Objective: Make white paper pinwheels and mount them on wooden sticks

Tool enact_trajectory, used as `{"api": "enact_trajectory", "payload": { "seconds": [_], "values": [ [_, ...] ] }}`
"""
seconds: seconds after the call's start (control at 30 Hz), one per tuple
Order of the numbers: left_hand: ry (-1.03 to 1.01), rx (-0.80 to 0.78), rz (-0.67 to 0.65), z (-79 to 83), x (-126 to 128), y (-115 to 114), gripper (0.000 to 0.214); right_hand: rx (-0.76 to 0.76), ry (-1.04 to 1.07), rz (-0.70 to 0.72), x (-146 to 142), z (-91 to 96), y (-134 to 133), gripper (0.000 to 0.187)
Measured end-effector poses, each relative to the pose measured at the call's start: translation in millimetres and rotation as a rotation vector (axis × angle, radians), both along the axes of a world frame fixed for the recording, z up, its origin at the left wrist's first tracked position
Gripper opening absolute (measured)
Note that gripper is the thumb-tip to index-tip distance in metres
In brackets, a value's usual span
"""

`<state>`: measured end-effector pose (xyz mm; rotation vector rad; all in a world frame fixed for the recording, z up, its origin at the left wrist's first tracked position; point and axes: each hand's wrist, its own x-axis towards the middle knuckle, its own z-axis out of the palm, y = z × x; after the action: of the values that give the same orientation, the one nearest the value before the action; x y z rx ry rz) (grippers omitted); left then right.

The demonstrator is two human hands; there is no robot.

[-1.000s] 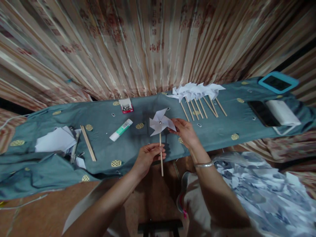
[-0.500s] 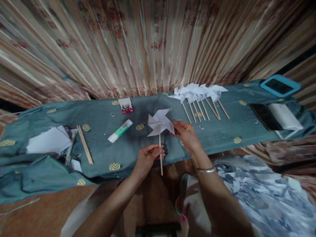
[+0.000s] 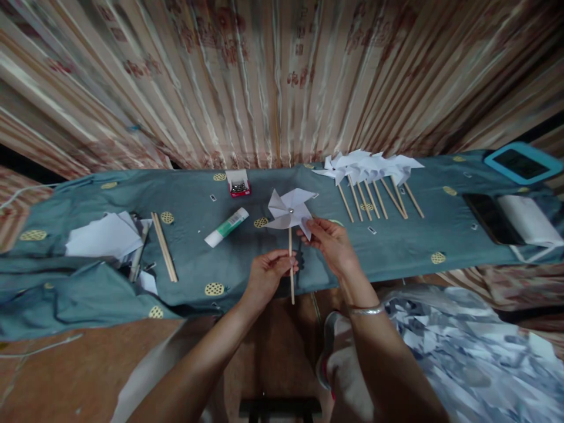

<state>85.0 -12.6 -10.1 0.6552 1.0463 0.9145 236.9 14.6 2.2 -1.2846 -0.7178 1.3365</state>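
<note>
A white paper pinwheel [image 3: 288, 210] on a thin wooden stick [image 3: 291, 285] is upright over the front of a table covered in teal cloth [image 3: 396, 247]. My left hand [image 3: 267, 275] is closed around the stick about halfway down. My right hand [image 3: 330, 244] pinches the pinwheel's lower right blade with its fingertips. A metal pin shows at the wheel's centre.
Several finished pinwheels [image 3: 372, 176] lie at the back right. A glue stick [image 3: 227, 226], a small red box of pins [image 3: 238, 183], loose sticks [image 3: 164, 254] and white paper sheets [image 3: 104, 236] lie to the left. A phone [image 3: 489, 217], white case [image 3: 526, 220] and blue-framed tablet [image 3: 522, 162] sit far right.
My right fingers have slid from the pinwheel's right blade to its lower right blade, and the wheel has turned a little. The left hand keeps its hold on the stick.
</note>
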Motion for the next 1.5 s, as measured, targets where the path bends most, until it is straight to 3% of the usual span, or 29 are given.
{"api": "enact_trajectory", "payload": {
  "seconds": [0.47, 1.0, 1.5],
  "values": [
    [0.004, 0.001, -0.015, -3.2, -1.4, 0.7, 0.037, 0.016, -0.022, -0.015, 3.2, -3.7, 0.5, 0.043],
    [0.014, 0.018, -0.025, -7.2, 6.2, 2.6, 0.038, -0.005, 0.136, 0.034, 6.4, -2.4, -4.7, 0.035],
    [-0.008, 0.017, -0.021, -5.7, 6.7, 3.6, 0.035, 0.025, -0.045, 0.11, -3.0, -8.1, -4.7, 0.04]
  ]
}}
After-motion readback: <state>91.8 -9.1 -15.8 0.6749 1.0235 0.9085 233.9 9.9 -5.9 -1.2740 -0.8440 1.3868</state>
